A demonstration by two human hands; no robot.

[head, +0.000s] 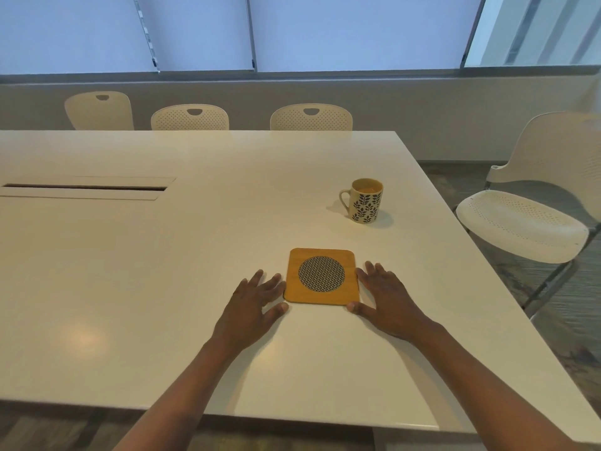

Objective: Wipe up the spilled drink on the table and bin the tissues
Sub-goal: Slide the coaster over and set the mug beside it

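Table (162, 271): a large, pale, glossy top that fills most of the view; its near edge runs along the bottom and its right edge slants away to the far corner.
Coaster (322, 277): a square wooden mat with rounded corners and a dark woven disc at its centre; it lies flat on the table, near the near edge and right of the middle.
Left hand (257, 304): palm down on the table, fingers straight and spread; the fingertips reach the coaster's left edge and the thumb points toward its near left corner. It grips nothing.
Right hand (383, 297): palm down on the table, fingers straight and spread; it lies just beside the coaster's right edge, with the thumb at the near right corner. It grips nothing.
Mug (366, 200): cream with a dark leaf print, upright, handle to the left; it stands beyond the coaster and to its right, well apart from both hands, and holds a light brown drink.
Spill and tissues: cannot tell; neither can be made out on the table top.
Table slot (84, 187): a long, narrow opening with raised flaps, set in the left part of the top.
Chairs: three pale perforated chair backs (311, 118) stand along the far edge; one more chair (527, 222) stands off the right edge.
Window blinds (357, 30): lowered, behind the far chairs.
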